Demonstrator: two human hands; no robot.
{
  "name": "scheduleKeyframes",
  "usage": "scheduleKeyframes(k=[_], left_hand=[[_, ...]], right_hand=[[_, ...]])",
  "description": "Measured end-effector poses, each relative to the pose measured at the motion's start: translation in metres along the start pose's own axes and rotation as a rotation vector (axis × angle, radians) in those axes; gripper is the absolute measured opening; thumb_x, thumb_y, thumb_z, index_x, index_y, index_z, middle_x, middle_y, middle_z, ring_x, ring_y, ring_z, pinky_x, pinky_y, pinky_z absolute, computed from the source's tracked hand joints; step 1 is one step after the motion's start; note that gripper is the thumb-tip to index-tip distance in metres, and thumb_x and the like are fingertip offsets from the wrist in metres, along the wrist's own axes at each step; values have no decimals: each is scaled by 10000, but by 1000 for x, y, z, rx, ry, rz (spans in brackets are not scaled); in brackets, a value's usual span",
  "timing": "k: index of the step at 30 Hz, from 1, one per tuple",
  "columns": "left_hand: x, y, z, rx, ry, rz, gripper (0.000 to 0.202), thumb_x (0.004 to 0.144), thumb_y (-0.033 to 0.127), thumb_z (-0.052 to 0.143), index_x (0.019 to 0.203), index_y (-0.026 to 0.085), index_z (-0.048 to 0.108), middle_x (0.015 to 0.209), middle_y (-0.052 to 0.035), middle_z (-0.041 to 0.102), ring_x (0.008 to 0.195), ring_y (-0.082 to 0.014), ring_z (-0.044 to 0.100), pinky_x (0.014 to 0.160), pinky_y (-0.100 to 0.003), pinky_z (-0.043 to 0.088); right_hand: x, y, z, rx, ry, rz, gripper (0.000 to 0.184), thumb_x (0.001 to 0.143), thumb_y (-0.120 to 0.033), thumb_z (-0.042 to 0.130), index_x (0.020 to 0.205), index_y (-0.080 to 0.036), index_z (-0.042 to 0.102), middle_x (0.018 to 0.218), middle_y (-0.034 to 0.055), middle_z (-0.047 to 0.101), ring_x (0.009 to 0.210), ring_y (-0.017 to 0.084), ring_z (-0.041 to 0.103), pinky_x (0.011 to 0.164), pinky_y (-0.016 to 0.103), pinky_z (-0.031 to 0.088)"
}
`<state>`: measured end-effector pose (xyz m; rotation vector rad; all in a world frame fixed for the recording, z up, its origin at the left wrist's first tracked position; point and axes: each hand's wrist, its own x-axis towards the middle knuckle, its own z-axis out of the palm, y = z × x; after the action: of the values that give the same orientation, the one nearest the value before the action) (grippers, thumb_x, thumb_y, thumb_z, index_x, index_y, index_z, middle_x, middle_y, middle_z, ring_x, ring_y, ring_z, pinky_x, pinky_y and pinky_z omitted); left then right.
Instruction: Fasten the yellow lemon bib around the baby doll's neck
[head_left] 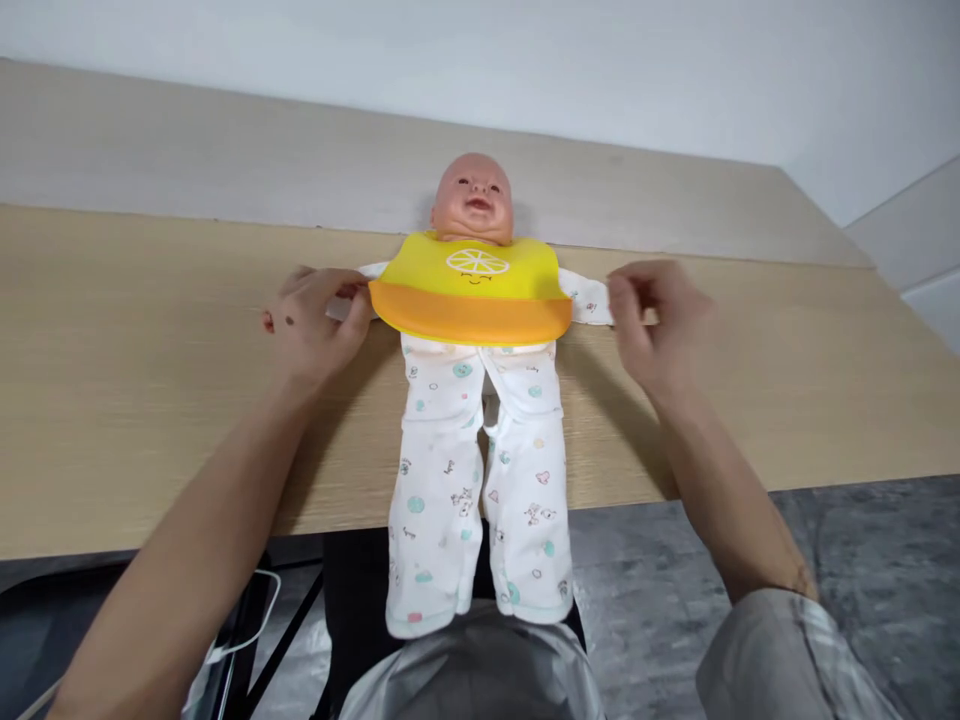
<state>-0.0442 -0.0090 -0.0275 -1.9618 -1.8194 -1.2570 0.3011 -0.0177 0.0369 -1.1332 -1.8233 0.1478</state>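
A baby doll (474,195) lies face up on the table, its legs hanging over the near edge. It wears white printed clothes (525,480) and a yellow bib (427,265) with a citrus slice, a smiling face and an orange pocket (472,312). My left hand (319,315) is closed around the sleeve at the picture's left, its fingertips beside the bib's edge. On the other side, my right hand (656,315) pinches the end of the other white sleeve (589,298); it is slightly blurred. Both sleeves are stretched outward, and the doll's hands are mostly hidden by my fingers.
The wooden table (150,370) runs across the view, with a paler strip (225,150) along the white wall (525,60). Below the near edge, a white cable (266,610) hangs by a dark object at left. Grey floor (862,560) shows at right.
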Motion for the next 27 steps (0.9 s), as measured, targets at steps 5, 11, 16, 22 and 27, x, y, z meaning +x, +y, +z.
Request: scheduleKeyframes(k=[5, 11, 16, 22, 27], left_hand=[[0, 10, -9, -20, -44, 60, 433, 750, 331, 615, 1162, 202, 654, 826, -52, 720, 786, -217, 652, 710, -331, 481], [1, 6, -10, -23, -121, 244, 255, 777, 365, 597, 998, 256, 664, 859, -35, 726, 788, -217, 635, 783, -349, 491], [-1, 7, -9, -59, -148, 232, 184, 760, 346, 624, 908, 241, 657, 763, -19, 698, 686, -188, 623, 695, -320, 482], [-5, 18, -9, -80, -203, 175, 176, 722, 341, 590, 865, 253, 642, 719, -25, 681, 671, -213, 635, 656, -346, 483], [-16, 12, -11, -132, -194, -61, 295, 796, 303, 522, 1076, 272, 607, 683, 1, 667, 598, -178, 625, 588, -315, 482]], right_hand=[[4, 45, 47, 99, -217, -95, 224, 923, -323, 513, 1104, -205, 573, 703, -13, 574, 556, 105, 488, 546, 260, 410], [-4, 47, 38, 131, -295, -200, 328, 814, -204, 502, 1129, -201, 594, 790, 10, 564, 638, 118, 508, 561, 246, 426], [-3, 46, 35, 47, -362, -242, 330, 794, -262, 599, 1118, -202, 617, 884, 38, 555, 687, 131, 507, 603, 269, 456], [0, 45, 35, 99, -289, -185, 274, 827, -272, 569, 1086, -201, 625, 817, 30, 537, 703, 137, 508, 552, 242, 435], [-2, 50, 32, 189, -292, -38, 251, 808, -260, 546, 1042, -190, 606, 825, 25, 573, 699, 129, 524, 550, 236, 427]])
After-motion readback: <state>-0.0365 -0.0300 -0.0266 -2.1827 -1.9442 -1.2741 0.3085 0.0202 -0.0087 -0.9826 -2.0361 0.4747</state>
